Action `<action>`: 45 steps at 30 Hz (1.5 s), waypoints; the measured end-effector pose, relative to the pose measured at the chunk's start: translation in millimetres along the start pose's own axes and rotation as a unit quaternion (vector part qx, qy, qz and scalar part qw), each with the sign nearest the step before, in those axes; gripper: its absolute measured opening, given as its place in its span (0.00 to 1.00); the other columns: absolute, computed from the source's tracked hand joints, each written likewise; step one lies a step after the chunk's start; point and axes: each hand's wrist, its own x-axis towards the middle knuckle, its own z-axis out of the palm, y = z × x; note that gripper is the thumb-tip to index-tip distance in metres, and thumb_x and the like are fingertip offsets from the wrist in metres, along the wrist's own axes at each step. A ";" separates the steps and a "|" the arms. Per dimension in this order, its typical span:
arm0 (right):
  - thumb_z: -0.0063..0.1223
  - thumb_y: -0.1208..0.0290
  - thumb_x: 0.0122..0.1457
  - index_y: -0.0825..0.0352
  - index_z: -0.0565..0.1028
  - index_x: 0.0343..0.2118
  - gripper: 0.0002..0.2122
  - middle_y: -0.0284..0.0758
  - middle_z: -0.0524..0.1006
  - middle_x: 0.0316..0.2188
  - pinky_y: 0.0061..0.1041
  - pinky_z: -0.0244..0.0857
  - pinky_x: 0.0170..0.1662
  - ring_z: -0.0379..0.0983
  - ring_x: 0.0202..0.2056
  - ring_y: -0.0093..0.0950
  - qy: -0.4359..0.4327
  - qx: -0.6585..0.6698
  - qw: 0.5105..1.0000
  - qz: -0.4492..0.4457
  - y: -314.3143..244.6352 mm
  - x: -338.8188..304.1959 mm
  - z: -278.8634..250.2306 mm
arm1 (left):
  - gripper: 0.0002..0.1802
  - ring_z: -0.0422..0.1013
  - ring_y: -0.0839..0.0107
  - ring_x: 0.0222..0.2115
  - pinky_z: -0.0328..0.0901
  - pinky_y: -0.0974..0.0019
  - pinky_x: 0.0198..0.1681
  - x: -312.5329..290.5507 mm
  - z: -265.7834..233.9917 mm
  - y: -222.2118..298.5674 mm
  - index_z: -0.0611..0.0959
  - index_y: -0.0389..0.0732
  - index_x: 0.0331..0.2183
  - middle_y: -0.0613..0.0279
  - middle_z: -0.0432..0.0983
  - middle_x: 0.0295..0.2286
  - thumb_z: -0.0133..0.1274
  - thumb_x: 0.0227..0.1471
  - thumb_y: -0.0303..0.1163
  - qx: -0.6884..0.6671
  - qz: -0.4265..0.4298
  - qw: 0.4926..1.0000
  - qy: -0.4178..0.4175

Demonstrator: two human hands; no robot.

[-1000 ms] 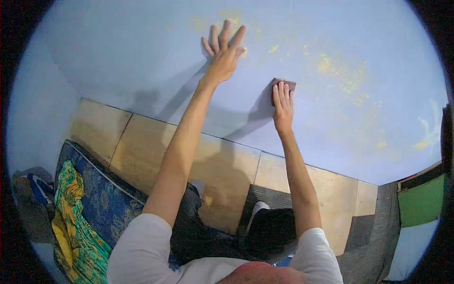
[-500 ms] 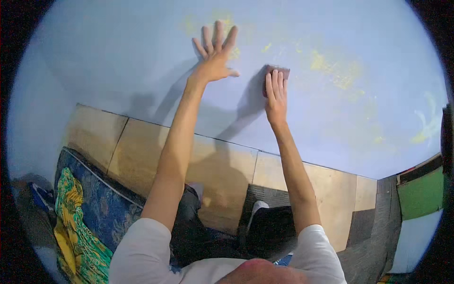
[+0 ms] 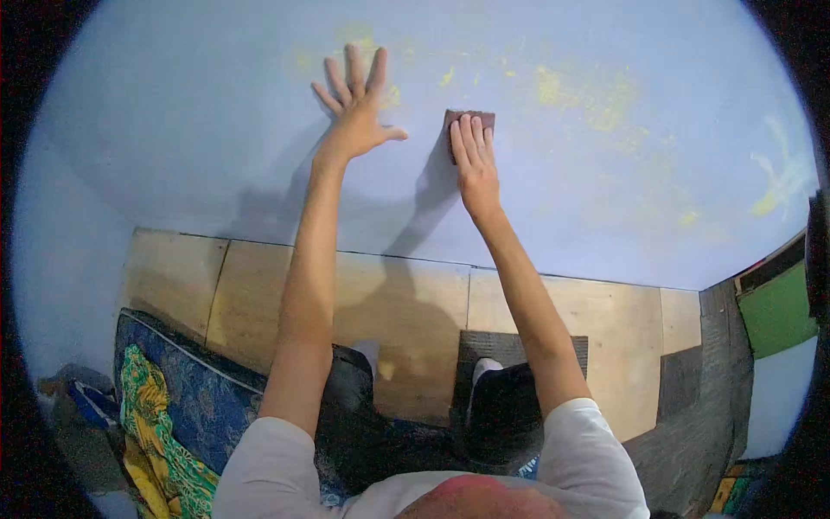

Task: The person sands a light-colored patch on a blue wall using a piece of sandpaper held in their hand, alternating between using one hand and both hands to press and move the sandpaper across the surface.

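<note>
Yep, holding a brown block (image 3: 486, 118) against the far blue wall (image 3: 588, 199) in the right hand (image 3: 476, 164), bit higher than a second ago, with the left hand (image 3: 355, 119) splayed open at left.

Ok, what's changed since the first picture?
Relative to the yellow marks, the right hand moved the brown block up the wall; the left hand shifted slightly down and left, its thumb swinging outward. Nothing was taken or let go: the right hand still holds the block, the left stays empty.
</note>
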 end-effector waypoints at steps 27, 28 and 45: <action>0.47 0.74 0.59 0.65 0.64 0.64 0.27 0.37 0.62 0.67 0.41 0.54 0.68 0.57 0.67 0.36 -0.071 -0.028 0.995 -0.057 5.8 -7.1 -18.9 | 0.83 0.11 0.28 0.64 0.17 0.18 0.58 -3.4 -2.9 -2.4 0.35 0.55 0.70 0.37 0.12 0.66 0.76 0.26 0.54 0.001 -0.032 0.999 -0.036; 0.46 0.74 0.59 0.65 0.64 0.64 0.27 0.37 0.62 0.67 0.41 0.54 0.68 0.57 0.67 0.36 -0.082 -0.022 0.995 -0.059 8.7 -14.1 -18.2 | 0.82 0.11 0.28 0.64 0.17 0.18 0.58 -5.0 0.5 -3.0 0.36 0.55 0.70 0.37 0.12 0.66 0.76 0.26 0.54 -0.003 -0.026 0.999 -0.028; 0.47 0.77 0.57 0.66 0.64 0.64 0.28 0.39 0.64 0.65 0.42 0.54 0.68 0.59 0.66 0.37 -0.074 0.005 0.995 -0.063 14.1 -48.6 5.7 | 0.83 0.11 0.29 0.64 0.17 0.20 0.58 -4.2 -0.4 -5.7 0.34 0.55 0.70 0.36 0.14 0.66 0.76 0.27 0.55 0.001 -0.017 1.000 -0.008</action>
